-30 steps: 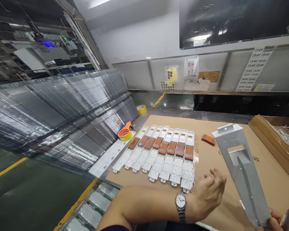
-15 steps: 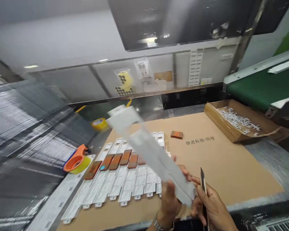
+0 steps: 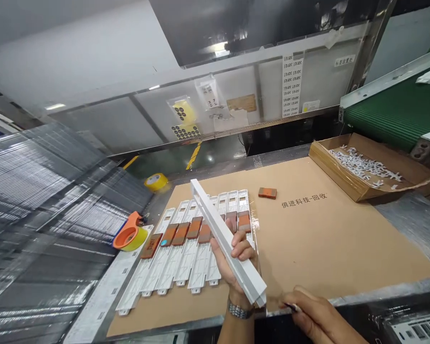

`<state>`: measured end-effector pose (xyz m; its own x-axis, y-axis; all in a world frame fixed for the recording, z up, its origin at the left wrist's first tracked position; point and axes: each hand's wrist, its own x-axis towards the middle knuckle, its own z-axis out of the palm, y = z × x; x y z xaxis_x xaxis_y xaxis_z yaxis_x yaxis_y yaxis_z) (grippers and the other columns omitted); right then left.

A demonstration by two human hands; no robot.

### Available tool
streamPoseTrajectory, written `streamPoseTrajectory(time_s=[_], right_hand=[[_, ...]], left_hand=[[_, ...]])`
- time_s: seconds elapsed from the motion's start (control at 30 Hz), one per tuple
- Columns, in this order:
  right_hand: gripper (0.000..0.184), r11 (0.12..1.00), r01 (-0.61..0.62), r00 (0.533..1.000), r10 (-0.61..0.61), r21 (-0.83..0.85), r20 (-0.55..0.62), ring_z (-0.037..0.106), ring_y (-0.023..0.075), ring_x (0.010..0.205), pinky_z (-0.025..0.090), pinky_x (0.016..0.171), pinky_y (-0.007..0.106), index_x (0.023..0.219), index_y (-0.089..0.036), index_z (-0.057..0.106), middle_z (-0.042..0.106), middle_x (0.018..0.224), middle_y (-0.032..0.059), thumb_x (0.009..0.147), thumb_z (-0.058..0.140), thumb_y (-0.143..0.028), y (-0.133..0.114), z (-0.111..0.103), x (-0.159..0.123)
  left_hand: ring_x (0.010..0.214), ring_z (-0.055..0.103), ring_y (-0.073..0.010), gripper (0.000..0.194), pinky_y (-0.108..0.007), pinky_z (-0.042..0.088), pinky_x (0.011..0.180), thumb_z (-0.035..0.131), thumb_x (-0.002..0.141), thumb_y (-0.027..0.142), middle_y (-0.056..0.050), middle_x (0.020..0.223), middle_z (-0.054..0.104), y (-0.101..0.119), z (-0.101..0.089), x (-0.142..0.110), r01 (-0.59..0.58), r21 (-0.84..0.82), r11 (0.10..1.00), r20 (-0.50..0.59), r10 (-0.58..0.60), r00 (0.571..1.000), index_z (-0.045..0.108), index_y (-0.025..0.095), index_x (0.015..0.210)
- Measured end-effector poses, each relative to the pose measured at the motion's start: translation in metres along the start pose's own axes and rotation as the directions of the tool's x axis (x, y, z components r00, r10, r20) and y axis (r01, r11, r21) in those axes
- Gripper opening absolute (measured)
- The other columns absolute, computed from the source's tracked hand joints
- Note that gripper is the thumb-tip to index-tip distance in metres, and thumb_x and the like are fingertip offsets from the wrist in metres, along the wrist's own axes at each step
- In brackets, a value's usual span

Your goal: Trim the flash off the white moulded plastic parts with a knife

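My left hand (image 3: 232, 263), a metal watch on its wrist, grips a long white plastic strip (image 3: 218, 222). The strip is tilted on edge, its far end up and to the left, above the cardboard. Lower right, my right hand (image 3: 315, 310) is closed on a utility knife (image 3: 292, 306), of which only a small dark part shows; the rest is hidden by the fingers. Under and left of the held strip, several similar white strips (image 3: 186, 265) lie side by side, with orange-brown blocks (image 3: 181, 234) across them.
A cardboard sheet (image 3: 326, 243) covers the table. One more block (image 3: 267, 192) lies on it. An open carton (image 3: 333, 177) of small white pieces stands right, below a green conveyor (image 3: 387, 114). Left are a tape dispenser (image 3: 131, 234) and a yellow tape roll (image 3: 155, 181).
The white strip has turned from its broad face to its narrow edge in my left hand. My right hand, with the utility knife, has moved away from the strip and turned the knife lower.
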<state>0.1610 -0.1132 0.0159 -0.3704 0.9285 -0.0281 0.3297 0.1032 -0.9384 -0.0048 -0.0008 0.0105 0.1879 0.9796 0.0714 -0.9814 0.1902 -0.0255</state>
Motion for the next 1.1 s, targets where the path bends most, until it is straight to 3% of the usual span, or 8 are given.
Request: streamPoseTrajectory(time_s=[0.1,0.23,0.57,0.83,0.97,1.1], right_hand=[[0.034,0.993,-0.03,0.999,0.026,-0.118,-0.037,0.061,0.0169,0.086,0.048,0.076,0.025,0.109,-0.028,0.054,0.063,0.094,0.0032,0.098,0.028,-0.047,0.003,0.004,0.0],[0.038,0.983,-0.048,0.996,0.033,-0.176,-0.083,0.052,0.0133,0.058,0.04,0.057,0.022,0.079,-0.025,0.045,0.054,0.068,-0.0032,0.1,0.02,-0.046,-0.001,0.011,0.004],[0.037,0.938,0.033,0.971,-0.112,-0.346,-0.212,0.044,0.0106,0.042,0.025,0.044,0.025,0.069,-0.025,0.035,0.047,0.053,-0.0079,0.1,0.023,-0.041,0.014,0.028,0.011],[0.039,0.948,-0.01,0.982,-0.05,-0.317,-0.18,0.043,0.0112,0.044,0.024,0.046,0.025,0.069,-0.024,0.034,0.047,0.053,-0.0072,0.1,0.02,-0.044,0.017,0.031,0.011],[0.042,0.954,-0.081,0.991,0.047,-0.287,-0.125,0.042,0.0123,0.047,0.024,0.048,0.026,0.068,-0.024,0.033,0.046,0.055,-0.0059,0.099,0.016,-0.048,0.012,0.028,0.01],[0.048,0.952,-0.173,0.985,0.172,-0.252,-0.023,0.04,0.0137,0.051,0.025,0.051,0.026,0.067,-0.024,0.032,0.043,0.057,-0.0044,0.096,0.011,-0.056,0.001,0.022,0.011]], left_hand=[[0.053,0.057,0.0006,0.039,-0.005,0.042,0.048,0.053,0.088,0.038,0.006,0.07,0.051,-0.003,0.0,0.0,0.051,-0.075,0.996,0.111,-0.042,0.993,0.053,0.016,0.121],[0.054,0.058,0.0005,0.039,-0.004,0.04,0.046,0.046,0.091,0.043,0.004,0.071,0.052,-0.005,0.001,0.0,0.084,-0.119,0.989,0.184,-0.061,0.981,0.057,0.016,0.117],[0.049,0.056,0.0034,0.045,0.0,0.035,0.041,0.041,0.09,0.053,0.006,0.068,0.054,-0.008,-0.002,-0.003,0.085,-0.112,0.99,0.167,-0.066,0.984,0.058,0.021,0.115],[0.048,0.055,0.0043,0.047,0.001,0.033,0.04,0.04,0.09,0.054,0.006,0.068,0.055,-0.011,0.0,-0.003,0.062,-0.078,0.995,0.144,-0.05,0.988,0.057,0.019,0.117],[0.045,0.053,0.005,0.044,0.002,0.03,0.038,0.041,0.09,0.053,0.007,0.066,0.054,-0.01,-0.001,-0.003,0.051,-0.032,0.998,0.124,-0.047,0.991,0.057,0.021,0.116],[0.046,0.053,0.0042,0.046,0.001,0.032,0.039,0.038,0.091,0.054,0.007,0.067,0.054,-0.01,-0.002,-0.003,0.07,-0.049,0.996,0.182,-0.06,0.982,0.057,0.021,0.116]])
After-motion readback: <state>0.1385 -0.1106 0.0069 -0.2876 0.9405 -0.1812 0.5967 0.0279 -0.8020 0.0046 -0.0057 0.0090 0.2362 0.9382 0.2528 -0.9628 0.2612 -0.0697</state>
